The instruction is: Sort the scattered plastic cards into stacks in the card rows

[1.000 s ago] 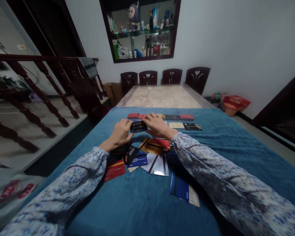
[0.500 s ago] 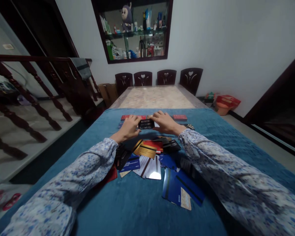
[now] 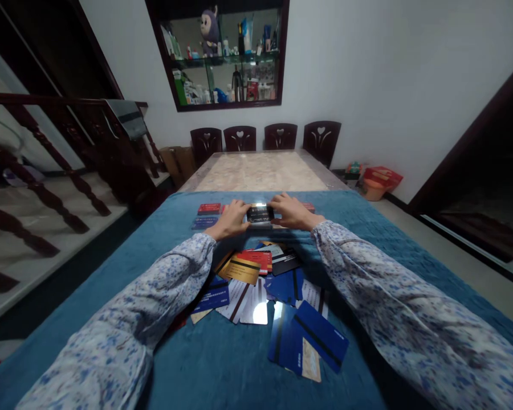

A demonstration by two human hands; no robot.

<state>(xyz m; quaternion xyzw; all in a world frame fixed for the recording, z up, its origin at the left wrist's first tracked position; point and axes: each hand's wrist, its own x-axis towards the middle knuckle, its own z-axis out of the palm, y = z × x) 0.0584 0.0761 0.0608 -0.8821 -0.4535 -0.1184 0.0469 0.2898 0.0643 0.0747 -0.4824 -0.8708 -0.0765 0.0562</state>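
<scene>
My left hand (image 3: 231,221) and my right hand (image 3: 293,212) grip the opposite ends of a black card (image 3: 260,215), fingertips on its short edges. The card lies low over a row of cards on the blue cloth, and its upper edge catches light. Left of my left hand, a red card (image 3: 209,208) sits above a blue card (image 3: 204,222). Behind my right hand, part of another red card (image 3: 309,206) shows. Nearer me spreads a loose pile, with a gold card (image 3: 240,270), a red-and-yellow card (image 3: 263,261), a dark card (image 3: 286,261) and a white card (image 3: 255,304).
Overlapping blue cards (image 3: 325,336) lie at the pile's near right, between my forearms. The blue cloth (image 3: 222,370) covers the near table; bare marble tabletop (image 3: 260,171) extends beyond. Chairs (image 3: 280,137) line the far end. A wooden railing (image 3: 43,162) stands left.
Both hands have shifted right along the row with the black card between them, uncovering the red and blue cards at left. The whole view has swung slightly right.
</scene>
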